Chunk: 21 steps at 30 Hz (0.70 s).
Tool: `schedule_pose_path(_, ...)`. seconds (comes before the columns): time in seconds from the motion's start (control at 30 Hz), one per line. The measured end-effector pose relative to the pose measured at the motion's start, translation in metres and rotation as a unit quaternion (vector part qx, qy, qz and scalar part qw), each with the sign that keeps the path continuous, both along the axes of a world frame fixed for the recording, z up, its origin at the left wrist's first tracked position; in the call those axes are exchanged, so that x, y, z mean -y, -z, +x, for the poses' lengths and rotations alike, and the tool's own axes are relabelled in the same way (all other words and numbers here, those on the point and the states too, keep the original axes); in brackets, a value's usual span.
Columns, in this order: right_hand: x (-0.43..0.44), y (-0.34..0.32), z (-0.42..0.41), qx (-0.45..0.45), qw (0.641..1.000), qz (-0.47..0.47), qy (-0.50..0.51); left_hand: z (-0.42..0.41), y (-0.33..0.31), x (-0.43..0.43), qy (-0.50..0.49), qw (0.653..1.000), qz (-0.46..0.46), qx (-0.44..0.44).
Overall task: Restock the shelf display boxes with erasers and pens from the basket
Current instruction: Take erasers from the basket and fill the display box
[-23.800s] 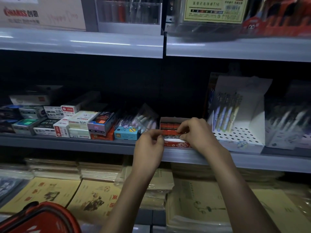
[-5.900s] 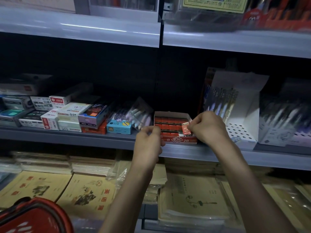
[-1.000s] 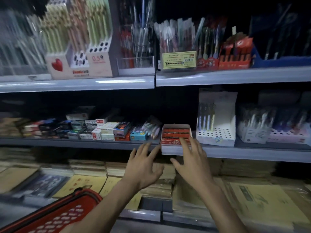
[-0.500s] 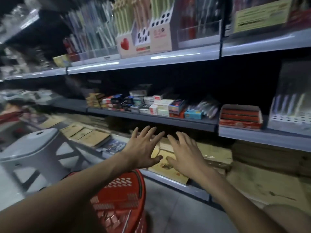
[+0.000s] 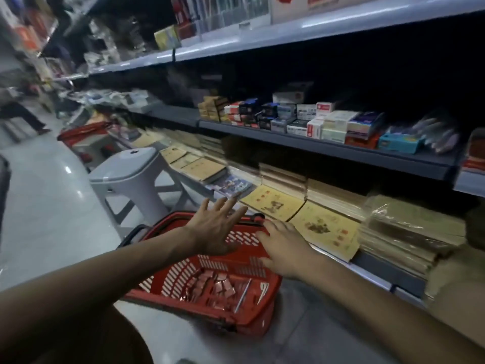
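A red plastic basket [image 5: 168, 278] stands on the floor below me. Inside it lie several small orange-red erasers [image 5: 212, 283] and a couple of pens [image 5: 242, 291]. My left hand [image 5: 215, 232] hovers over the basket's far rim with its fingers spread and holds nothing. My right hand [image 5: 284, 249] is beside it over the basket's right edge, fingers extended, also empty. The red eraser display box [image 5: 476, 151] sits on the middle shelf at the far right edge of the view, mostly cut off.
A grey plastic stool [image 5: 131, 177] stands on the floor just left of the basket. Small stationery boxes [image 5: 315, 119] line the middle shelf. Stacks of yellow exercise books [image 5: 322, 227] fill the lower shelf right of the basket. A person stands far down the aisle at left.
My view has swung left and down from the shelf to the basket. Both open hands have dropped from near the eraser box to above the basket.
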State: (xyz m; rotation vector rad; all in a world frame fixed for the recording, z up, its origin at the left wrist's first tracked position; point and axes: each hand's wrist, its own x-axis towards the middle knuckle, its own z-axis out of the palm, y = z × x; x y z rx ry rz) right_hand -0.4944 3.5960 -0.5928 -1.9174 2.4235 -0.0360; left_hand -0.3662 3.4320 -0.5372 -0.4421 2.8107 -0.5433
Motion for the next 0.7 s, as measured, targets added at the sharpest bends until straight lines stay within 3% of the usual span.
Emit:
schedule_pose_path(0.33, 0.031, 0.078, 0.015, -0.001, 0.983, 0.156, -0.091, 0.097, 0.111, 0.061, -0.09, 0.995, 0.038, 0.022)
schedule_pose_path(0.43, 0.027, 0.093, 0.0, -0.015, 0.98, 0.166, -0.106, 0.118, 0.133, 0.077, -0.146, 0.987, 0.073, 0.012)
schedule_pose_path(0.6, 0.019, 0.091, -0.031, 0.031, 0.986, 0.14, -0.084, 0.127, 0.146, 0.106, -0.218, 0.97, 0.107, 0.007)
schedule_pose_path(0.7, 0.017, 0.094, -0.053, -0.036, 0.973, 0.219, -0.056, 0.122, 0.152, 0.12, -0.217, 0.967, 0.135, 0.003)
